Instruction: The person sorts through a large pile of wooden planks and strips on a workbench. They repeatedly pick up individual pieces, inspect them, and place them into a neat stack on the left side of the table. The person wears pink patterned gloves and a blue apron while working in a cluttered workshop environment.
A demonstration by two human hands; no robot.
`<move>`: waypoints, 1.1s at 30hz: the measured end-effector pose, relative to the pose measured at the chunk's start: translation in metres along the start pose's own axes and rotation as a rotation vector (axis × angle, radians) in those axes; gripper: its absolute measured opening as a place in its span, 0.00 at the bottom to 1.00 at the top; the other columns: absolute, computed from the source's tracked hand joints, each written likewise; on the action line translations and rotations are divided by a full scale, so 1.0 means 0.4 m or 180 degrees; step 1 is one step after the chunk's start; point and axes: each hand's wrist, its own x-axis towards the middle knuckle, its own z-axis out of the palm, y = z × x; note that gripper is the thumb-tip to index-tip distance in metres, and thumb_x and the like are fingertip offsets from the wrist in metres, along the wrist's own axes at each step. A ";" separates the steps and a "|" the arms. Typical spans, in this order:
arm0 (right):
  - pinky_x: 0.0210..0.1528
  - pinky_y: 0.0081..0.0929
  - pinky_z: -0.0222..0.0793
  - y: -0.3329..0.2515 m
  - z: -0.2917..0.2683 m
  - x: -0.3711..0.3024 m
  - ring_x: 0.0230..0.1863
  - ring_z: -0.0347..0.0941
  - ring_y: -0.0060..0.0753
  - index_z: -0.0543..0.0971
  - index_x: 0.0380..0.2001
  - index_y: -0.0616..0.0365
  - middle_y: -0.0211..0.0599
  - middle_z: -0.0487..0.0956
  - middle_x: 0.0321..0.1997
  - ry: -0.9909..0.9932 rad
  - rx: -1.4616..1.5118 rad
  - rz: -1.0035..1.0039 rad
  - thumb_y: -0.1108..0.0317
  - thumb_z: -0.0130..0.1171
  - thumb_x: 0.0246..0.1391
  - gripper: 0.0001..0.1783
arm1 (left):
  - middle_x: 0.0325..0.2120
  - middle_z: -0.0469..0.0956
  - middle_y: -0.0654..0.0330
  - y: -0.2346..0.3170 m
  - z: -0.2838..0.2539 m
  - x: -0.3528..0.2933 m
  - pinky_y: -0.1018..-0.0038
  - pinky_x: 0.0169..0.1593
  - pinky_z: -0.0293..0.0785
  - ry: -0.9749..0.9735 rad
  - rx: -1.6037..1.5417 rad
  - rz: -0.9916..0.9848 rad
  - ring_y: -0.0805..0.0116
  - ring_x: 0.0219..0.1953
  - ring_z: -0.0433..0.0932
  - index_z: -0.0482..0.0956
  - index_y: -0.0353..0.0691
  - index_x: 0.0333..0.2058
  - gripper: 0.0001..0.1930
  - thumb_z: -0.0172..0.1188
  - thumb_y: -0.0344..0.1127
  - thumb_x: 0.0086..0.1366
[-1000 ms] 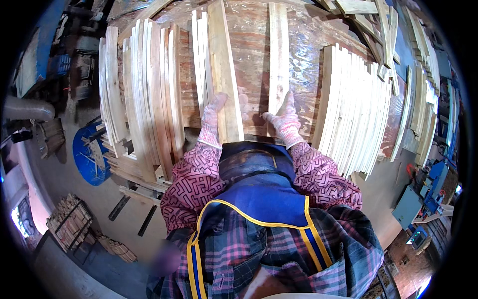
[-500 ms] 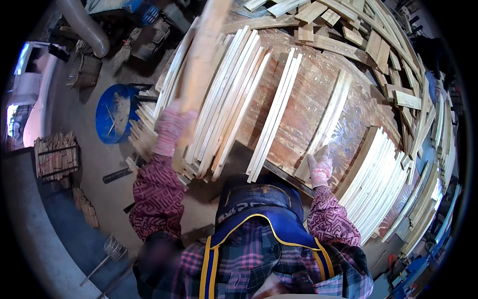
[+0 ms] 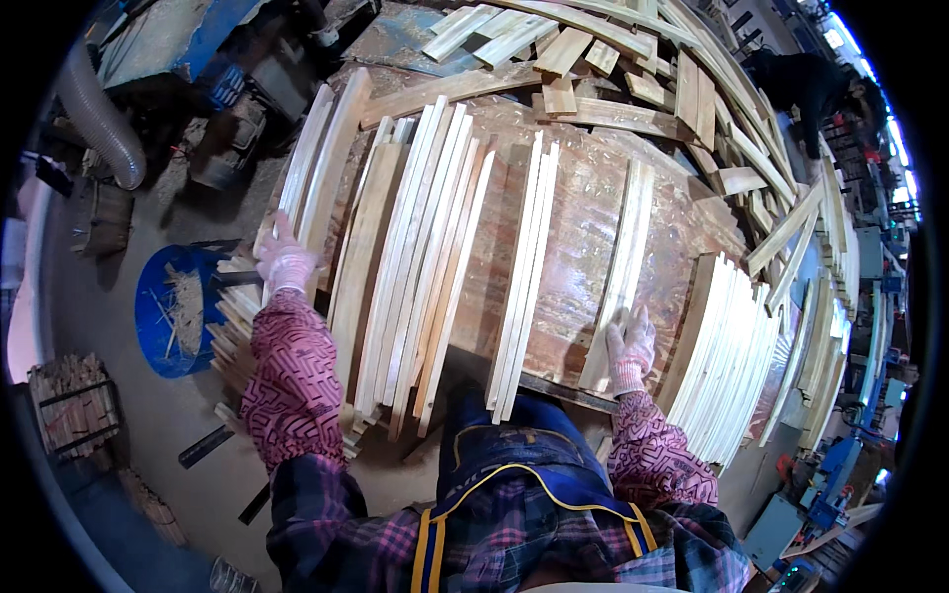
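Observation:
My left hand [image 3: 285,263], in a pale glove, lies at the near end of some wooden strips [image 3: 305,153] on the left side of the table. Its fingers look stretched out along the wood. A thicker board [image 3: 337,158] lies just right of those strips. My right hand [image 3: 631,348], also gloved, rests with its fingers apart beside a single wooden board [image 3: 625,262], its fingertips at that board's right edge. Between my hands lie a wide bundle of pale strips [image 3: 419,257] and a narrower bundle [image 3: 526,267], all pointing away from me.
A dense row of pale strips [image 3: 727,356] stands at the table's right. Short offcuts [image 3: 563,51] are heaped across the far side. On the floor at left is a blue bin [image 3: 156,296] with scraps. The brown table [image 3: 583,212] carries shavings. A person [image 3: 806,84] is at the far right.
The raised board in my left hand has come down onto the left side of the table, and that hand has moved left. My right hand stays near the single board, its fingers now more spread.

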 end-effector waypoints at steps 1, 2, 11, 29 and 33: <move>0.67 0.41 0.60 -0.042 -0.014 0.026 0.66 0.63 0.54 0.60 0.69 0.54 0.55 0.67 0.66 0.0125 0.0193 0.0025 0.48 0.65 0.50 0.47 | 0.69 0.55 0.49 0.001 -0.005 0.015 0.52 0.64 0.63 -0.0043 -0.0029 0.0070 0.49 0.69 0.57 0.38 0.60 0.73 0.62 0.75 0.54 0.47; 0.67 0.41 0.60 -0.085 -0.029 0.049 0.67 0.63 0.54 0.60 0.69 0.54 0.55 0.67 0.66 0.0231 0.0402 0.0043 0.48 0.65 0.50 0.47 | 0.67 0.58 0.50 -0.014 -0.008 0.034 0.55 0.64 0.64 -0.0076 -0.0043 0.0124 0.50 0.68 0.59 0.40 0.60 0.73 0.61 0.75 0.53 0.47; 0.57 0.39 0.68 -0.633 -0.069 0.493 0.53 0.74 0.46 0.80 0.53 0.47 0.41 0.80 0.50 0.0337 0.0670 -0.3111 0.53 0.58 0.58 0.22 | 0.67 0.58 0.50 0.009 0.067 0.035 0.59 0.66 0.61 0.0154 -0.0221 -0.0551 0.50 0.66 0.62 0.41 0.62 0.73 0.57 0.72 0.51 0.52; 0.53 0.42 0.75 -1.101 -0.028 0.885 0.53 0.77 0.47 0.77 0.52 0.46 0.45 0.80 0.51 0.0154 -0.1602 -0.2750 0.61 0.58 0.53 0.21 | 0.70 0.52 0.49 0.007 0.069 0.054 0.63 0.72 0.50 0.0202 -0.0605 -0.0553 0.52 0.72 0.52 0.43 0.51 0.73 0.61 0.74 0.49 0.45; 0.54 0.37 0.72 -1.052 -0.183 0.948 0.51 0.79 0.43 0.81 0.51 0.46 0.43 0.83 0.48 -0.0073 0.0118 -0.2495 0.62 0.61 0.53 0.20 | 0.71 0.50 0.50 0.032 0.016 0.074 0.58 0.73 0.45 -0.0144 -0.0233 -0.0608 0.52 0.73 0.49 0.38 0.54 0.73 0.62 0.73 0.53 0.47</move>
